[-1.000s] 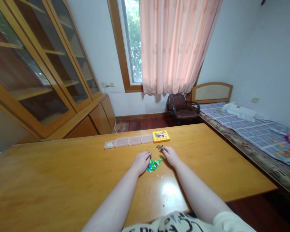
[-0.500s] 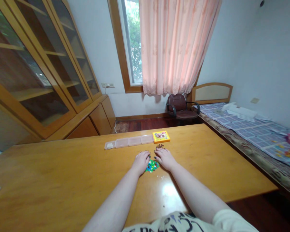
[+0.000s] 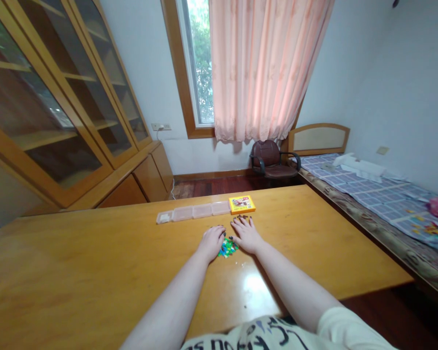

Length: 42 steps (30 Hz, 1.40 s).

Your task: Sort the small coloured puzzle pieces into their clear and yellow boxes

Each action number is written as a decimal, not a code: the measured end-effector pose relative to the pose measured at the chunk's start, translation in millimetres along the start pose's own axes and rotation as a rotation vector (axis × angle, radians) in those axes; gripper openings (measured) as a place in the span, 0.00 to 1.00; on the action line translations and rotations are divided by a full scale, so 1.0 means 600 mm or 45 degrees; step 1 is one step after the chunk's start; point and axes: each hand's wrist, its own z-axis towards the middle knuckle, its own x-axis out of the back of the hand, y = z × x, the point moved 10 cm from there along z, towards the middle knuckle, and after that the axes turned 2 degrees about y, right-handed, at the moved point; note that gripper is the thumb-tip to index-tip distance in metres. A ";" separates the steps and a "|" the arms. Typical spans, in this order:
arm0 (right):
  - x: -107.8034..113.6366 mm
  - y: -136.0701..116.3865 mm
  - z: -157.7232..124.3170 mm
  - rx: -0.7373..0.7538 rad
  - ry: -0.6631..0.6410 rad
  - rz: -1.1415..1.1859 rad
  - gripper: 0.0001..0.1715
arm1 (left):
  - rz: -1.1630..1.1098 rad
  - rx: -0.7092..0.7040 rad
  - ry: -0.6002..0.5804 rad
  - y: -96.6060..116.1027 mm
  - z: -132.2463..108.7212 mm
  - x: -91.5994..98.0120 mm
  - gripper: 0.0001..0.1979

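Note:
A small heap of green, blue and white plastic pieces (image 3: 228, 248) lies on the table between my hands. My left hand (image 3: 210, 242) rests at the heap's left edge, fingers slightly curved with nothing visible in them. To the right, my right hand (image 3: 248, 236) lies palm down with its fingers spread; its fingertips reach a little group of brown pieces (image 3: 244, 217) and partly cover it. Just beyond these sits a yellow box (image 3: 242, 205) with a printed picture. Left of the box, a row of shallow clear plastic trays (image 3: 193, 212) extends, with something whitish in the leftmost one.
The wooden table (image 3: 95, 262) spans the foreground. A few tiny bits lie in front of the heap. Behind the table stands a brown armchair (image 3: 270, 158). The bed (image 3: 365, 184) is at right, a glass-door cabinet (image 3: 105, 165) at left.
My right hand has slid slightly forward and its fingers are spread wider, now covering more of the brown pieces. My left hand stays beside the heap. The view has shifted slightly.

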 end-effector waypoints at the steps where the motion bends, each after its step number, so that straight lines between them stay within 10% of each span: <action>1: 0.002 0.001 0.000 -0.010 0.017 -0.011 0.36 | -0.001 0.006 -0.005 0.000 0.000 0.000 0.16; 15: 0.059 0.036 -0.015 -0.299 0.330 -0.115 0.13 | -0.115 0.209 0.132 -0.040 -0.001 0.023 0.16; 25: 0.060 0.026 -0.015 -0.125 0.401 0.111 0.13 | 0.147 0.082 -0.436 0.002 -0.041 -0.034 0.44; 31: 0.062 0.021 -0.012 -0.072 0.421 0.245 0.13 | 0.171 -0.027 -0.371 0.020 -0.029 -0.058 0.42; 42: 0.033 0.106 0.002 -0.386 0.447 1.309 0.17 | 0.054 -0.159 -0.464 0.069 0.020 -0.090 0.47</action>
